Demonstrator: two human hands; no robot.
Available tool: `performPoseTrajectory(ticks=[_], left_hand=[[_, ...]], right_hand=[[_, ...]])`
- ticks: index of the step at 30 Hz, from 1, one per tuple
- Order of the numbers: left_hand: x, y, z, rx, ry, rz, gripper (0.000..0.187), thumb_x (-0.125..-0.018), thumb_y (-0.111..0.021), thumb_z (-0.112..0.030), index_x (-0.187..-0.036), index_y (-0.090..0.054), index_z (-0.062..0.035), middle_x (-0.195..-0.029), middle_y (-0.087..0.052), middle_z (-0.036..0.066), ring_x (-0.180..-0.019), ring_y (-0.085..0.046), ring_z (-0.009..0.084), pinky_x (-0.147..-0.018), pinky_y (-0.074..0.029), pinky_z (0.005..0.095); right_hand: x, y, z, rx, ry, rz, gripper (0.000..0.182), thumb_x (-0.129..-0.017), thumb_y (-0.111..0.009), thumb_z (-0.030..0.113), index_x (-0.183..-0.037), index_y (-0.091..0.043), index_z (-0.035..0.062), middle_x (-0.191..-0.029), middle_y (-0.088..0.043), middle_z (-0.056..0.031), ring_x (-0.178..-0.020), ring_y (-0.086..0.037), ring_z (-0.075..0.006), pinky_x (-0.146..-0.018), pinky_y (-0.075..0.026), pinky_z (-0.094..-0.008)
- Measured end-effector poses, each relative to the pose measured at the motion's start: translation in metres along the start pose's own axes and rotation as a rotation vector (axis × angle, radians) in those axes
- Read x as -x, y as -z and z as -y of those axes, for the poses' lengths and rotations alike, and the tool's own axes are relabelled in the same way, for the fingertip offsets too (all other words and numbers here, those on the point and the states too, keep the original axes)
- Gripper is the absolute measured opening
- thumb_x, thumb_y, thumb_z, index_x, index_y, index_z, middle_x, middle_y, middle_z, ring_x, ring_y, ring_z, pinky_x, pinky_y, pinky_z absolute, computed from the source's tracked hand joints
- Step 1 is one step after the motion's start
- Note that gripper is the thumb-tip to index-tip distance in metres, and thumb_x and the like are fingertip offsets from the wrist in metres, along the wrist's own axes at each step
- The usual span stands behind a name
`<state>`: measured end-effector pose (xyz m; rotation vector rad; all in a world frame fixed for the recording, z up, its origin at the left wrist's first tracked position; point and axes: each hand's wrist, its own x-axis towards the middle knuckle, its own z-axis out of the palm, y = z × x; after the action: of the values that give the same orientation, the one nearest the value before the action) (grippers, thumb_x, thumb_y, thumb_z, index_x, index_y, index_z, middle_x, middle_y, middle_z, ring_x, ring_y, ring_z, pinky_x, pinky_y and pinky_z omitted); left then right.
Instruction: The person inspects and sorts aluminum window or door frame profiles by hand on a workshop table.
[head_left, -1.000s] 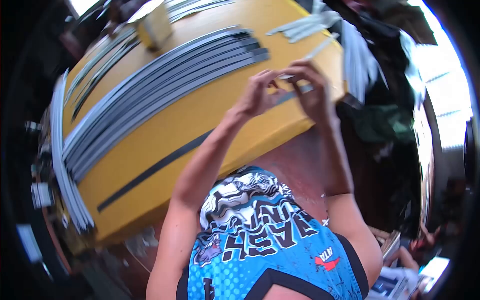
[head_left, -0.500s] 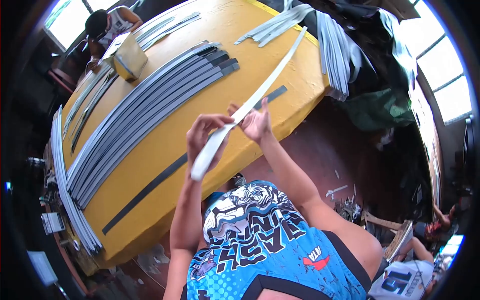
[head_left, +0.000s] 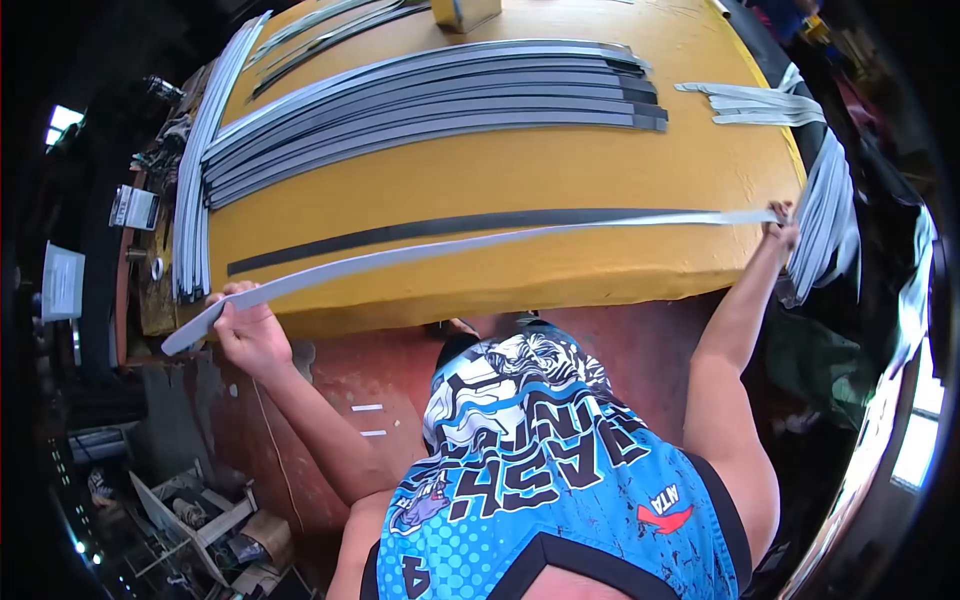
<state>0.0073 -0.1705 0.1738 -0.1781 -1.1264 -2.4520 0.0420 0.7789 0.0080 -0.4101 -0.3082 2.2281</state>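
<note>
A long pale grey strip (head_left: 400,254) is stretched between my two hands along the front of the yellow table (head_left: 560,272). My left hand (head_left: 250,328) pinches it close to its left end, which sticks out past the fingers. At the table's right edge, my right hand (head_left: 781,228) closes on the other end. Just behind the held strip, a dark grey strip (head_left: 400,232) lies flat on the table; its right part runs close to or under the pale one.
Farther back lies a row of grey and dark strips (head_left: 430,120). More pale strips stand along the left edge (head_left: 218,150), and a bundle (head_left: 825,205) drapes over the right edge. A yellow box (head_left: 466,14) sits at the back. A wooden frame (head_left: 190,520) is on the floor, lower left.
My hands have moved from close together to wide apart, left hand leftward and right hand rightward, drawing the pale strip out lengthwise. The view has turned, so the table appears more level.
</note>
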Motion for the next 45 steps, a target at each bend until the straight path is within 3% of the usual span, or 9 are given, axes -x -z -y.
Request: performPoseTrajectory(ticks=[6,10,17,25,30,32,37,41,45], left_hand=[[0.019,0.079,0.010,-0.303,0.169,-0.379,0.015,-0.087,-0.057,-0.008,-0.102,-0.060,-0.0050,-0.097,-0.066,0.008,-0.092,-0.064,0.0188,-0.083,-0.053,0.0337],[0.032,0.139,0.051,-0.492,0.409,-0.444,0.020,-0.090,-0.060,-0.015,-0.109,-0.061,-0.0073,-0.101,-0.067,0.005,-0.091,-0.064,0.0168,-0.081,-0.050,0.0295],[0.027,0.182,0.087,-0.603,0.562,-0.511,0.023,-0.087,-0.066,-0.019,-0.107,-0.059,-0.0094,-0.097,-0.065,0.004,-0.083,-0.062,0.0165,-0.076,-0.051,0.0306],[0.022,0.163,0.086,-0.557,0.576,-0.476,0.012,-0.091,-0.063,-0.013,-0.101,-0.058,-0.0096,-0.091,-0.065,0.003,-0.081,-0.068,0.0187,-0.073,-0.058,0.0316],[0.025,0.187,0.094,-0.525,0.683,-0.479,0.036,-0.090,-0.062,-0.009,-0.126,-0.057,-0.0136,-0.101,-0.066,0.003,-0.082,-0.066,0.0168,-0.072,-0.056,0.0289],[0.020,0.202,0.093,-0.477,0.699,-0.480,0.037,-0.091,-0.061,-0.009,-0.128,-0.058,-0.0136,-0.102,-0.068,0.004,-0.082,-0.066,0.0162,-0.072,-0.056,0.0287],[0.008,0.224,0.090,-0.348,0.727,-0.457,0.027,-0.095,-0.060,-0.012,-0.122,-0.063,-0.0108,-0.102,-0.068,0.003,-0.082,-0.068,0.0139,-0.075,-0.058,0.0283],[-0.001,0.238,0.081,-0.448,0.848,-0.338,0.017,-0.094,-0.063,-0.011,-0.111,-0.066,-0.0079,-0.094,-0.068,0.002,-0.080,-0.067,0.0122,-0.074,-0.058,0.0277],[-0.019,0.249,0.067,-0.554,0.917,-0.214,0.015,-0.093,-0.066,-0.009,-0.107,-0.068,-0.0054,-0.092,-0.069,0.004,-0.079,-0.068,0.0122,-0.071,-0.058,0.0258]], right_hand=[[0.013,0.076,0.027,0.094,0.112,-0.077,0.029,-0.090,-0.036,0.033,-0.069,-0.039,0.0134,-0.057,-0.038,-0.0060,-0.043,-0.033,-0.0160,-0.041,-0.024,-0.0346],[-0.006,0.175,0.080,0.038,0.256,-0.408,0.032,-0.089,-0.037,0.040,-0.071,-0.043,0.0142,-0.059,-0.044,-0.0072,-0.050,-0.045,-0.0204,-0.044,-0.035,-0.0377],[0.025,0.135,-0.054,0.873,0.818,-1.354,0.019,-0.082,-0.058,0.022,-0.097,-0.059,0.0114,-0.095,-0.061,-0.0149,-0.092,-0.059,-0.0323,-0.074,-0.052,-0.0470],[0.082,0.071,-0.078,1.420,0.610,-1.227,0.042,-0.078,-0.068,0.022,-0.116,-0.056,0.0087,-0.107,-0.059,-0.0189,-0.101,-0.059,-0.0325,-0.088,-0.049,-0.0499],[0.124,0.068,-0.106,1.634,0.646,-1.326,0.044,-0.079,-0.069,0.022,-0.119,-0.057,0.0070,-0.109,-0.059,-0.0191,-0.100,-0.060,-0.0319,-0.086,-0.051,-0.0491],[0.164,0.088,-0.149,1.861,1.199,-0.897,0.039,-0.083,-0.072,0.022,-0.117,-0.061,0.0052,-0.107,-0.062,-0.0168,-0.094,-0.063,-0.0278,-0.079,-0.054,-0.0429],[0.279,0.050,-0.313,1.865,1.063,-0.030,0.016,-0.090,-0.069,0.008,-0.105,-0.067,0.0015,-0.099,-0.066,-0.0110,-0.083,-0.065,-0.0199,-0.075,-0.052,-0.0283],[0.428,-0.046,-0.485,1.227,0.463,0.438,0.006,-0.093,-0.067,0.004,-0.089,-0.064,0.0028,-0.085,-0.064,-0.0042,-0.078,-0.057,-0.0092,-0.071,-0.047,-0.0241],[0.548,-0.089,-0.566,1.367,0.025,0.771,0.017,-0.096,-0.066,0.009,-0.082,-0.059,0.0040,-0.072,-0.053,0.0020,-0.068,-0.047,-0.0068,-0.060,-0.040,-0.0240]])
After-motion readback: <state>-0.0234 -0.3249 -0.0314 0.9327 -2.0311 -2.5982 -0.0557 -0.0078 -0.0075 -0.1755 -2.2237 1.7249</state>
